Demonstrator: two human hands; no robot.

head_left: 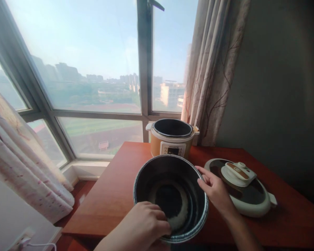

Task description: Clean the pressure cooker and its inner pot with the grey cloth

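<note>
A round black inner pot (170, 198) with a silvery rim is tilted so that its mouth faces me, above the near part of the table. My left hand (149, 221) is closed over the pot's near rim, with its fingertips inside. At the right side, my right hand (214, 188) pinches the rim between thumb and fingers. Just behind the pot stands the electric pressure cooker body (157, 144), tan and white, its top uncovered and its cavity dark. To the right of my right hand, the cooker lid (251, 205) lies on the table with its handle upward.
The reddish-brown wooden table (112, 195) reaches back to the windows (94, 87). Patterned curtains (211, 69) hang at both sides. A dark wall (277, 87) borders the table on the right. Low at the left, a white plug with a cable (26, 240) sits in a wall socket.
</note>
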